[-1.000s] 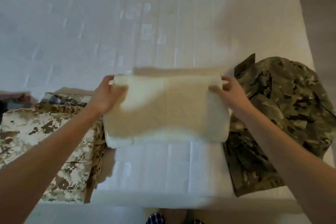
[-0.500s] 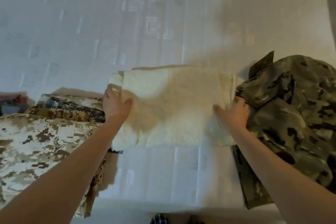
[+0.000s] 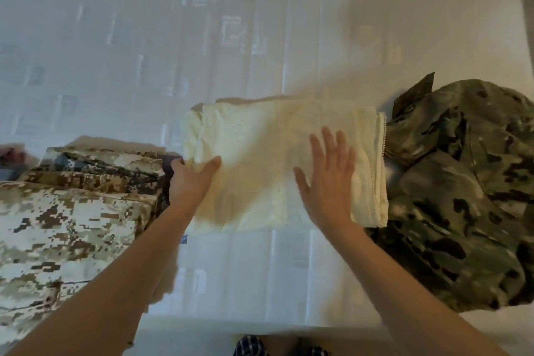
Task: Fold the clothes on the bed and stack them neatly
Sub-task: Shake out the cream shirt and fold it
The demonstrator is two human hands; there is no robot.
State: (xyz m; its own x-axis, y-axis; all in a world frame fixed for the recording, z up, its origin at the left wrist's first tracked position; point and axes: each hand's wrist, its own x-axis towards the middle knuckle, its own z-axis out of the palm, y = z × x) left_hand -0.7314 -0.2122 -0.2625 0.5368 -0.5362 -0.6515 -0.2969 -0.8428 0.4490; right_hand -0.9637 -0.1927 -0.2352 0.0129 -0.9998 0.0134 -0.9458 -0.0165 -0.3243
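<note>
Listing from head view, sole cam: item 1, folded cream garment (image 3: 260, 159), lying flat on the white mattress (image 3: 173, 37) near the front edge, approx. centre, folded to a thick rectangle of several layers, w/ a beaded or zip-like trim (image 3: 383, 139) down its right edge. Right hand (image 3: 329, 182): flat, fingers straight and spread, palm down on the garment's right half, gripping nothing. Left hand (image 3: 190, 179): at the garment's left edge, thumb on top of the cloth; fingers run down beside the edge, and I cannot tell if they curl under it or only rest alongside. Item 2, stack of folded desert digital-camo clothes (image 3: 72, 225), left of the cream piece and just beside it. Item 3, green-brown camo garment (image 3: 462, 211), unfolded, heaped at right, touching the cream piece's trimmed edge. Plaid cloth (image 3: 248, 347) at bottom of frame, prob. the person's own clothing. Handling est.: cream piece looks soft, light, limp, w/ no stiffness of its own, so layers likely to slide or sag if lifted by one corner. Best hold, in my judgement: both short edges at once, fingers under and thumbs over, pinching all layers together, bundle kept level. Trim edge may snag the heap at right; lift clear before moving left to the stack.
</note>
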